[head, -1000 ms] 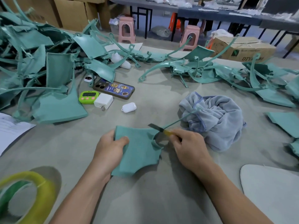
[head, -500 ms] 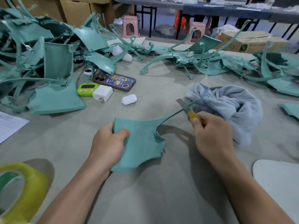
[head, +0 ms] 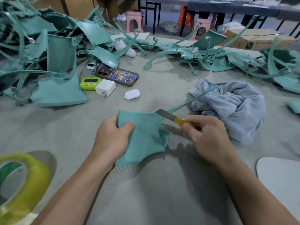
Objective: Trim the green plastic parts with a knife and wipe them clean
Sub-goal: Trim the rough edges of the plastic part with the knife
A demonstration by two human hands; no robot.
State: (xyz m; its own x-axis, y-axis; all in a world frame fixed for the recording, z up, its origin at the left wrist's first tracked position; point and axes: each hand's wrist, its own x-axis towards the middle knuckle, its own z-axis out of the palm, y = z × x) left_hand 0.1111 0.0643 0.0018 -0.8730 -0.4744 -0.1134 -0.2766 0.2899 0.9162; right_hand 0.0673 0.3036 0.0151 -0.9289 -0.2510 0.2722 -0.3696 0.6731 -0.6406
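Observation:
A flat green plastic part [head: 146,135] with a long thin arm reaching up to the right lies at the table's centre. My left hand [head: 112,138] grips its left edge, thumb on top. My right hand [head: 209,137] grips a yellow-handled knife [head: 170,117]. The grey blade rests against the part's upper edge where the thin arm begins. A crumpled blue-grey cloth [head: 233,106] lies just right of the knife, under the arm's tip.
Heaps of green plastic parts fill the left [head: 53,65] and the back right [head: 211,57]. A phone [head: 118,75], green timer [head: 88,82], white charger [head: 105,87] and white earbud case [head: 132,94] lie behind. Yellow tape roll [head: 24,184] at near left; a white pad [head: 279,179] at near right.
The knife went up and right along the thin arm, then came back down and left to the arm's base. My left hand kept its grip on the part.

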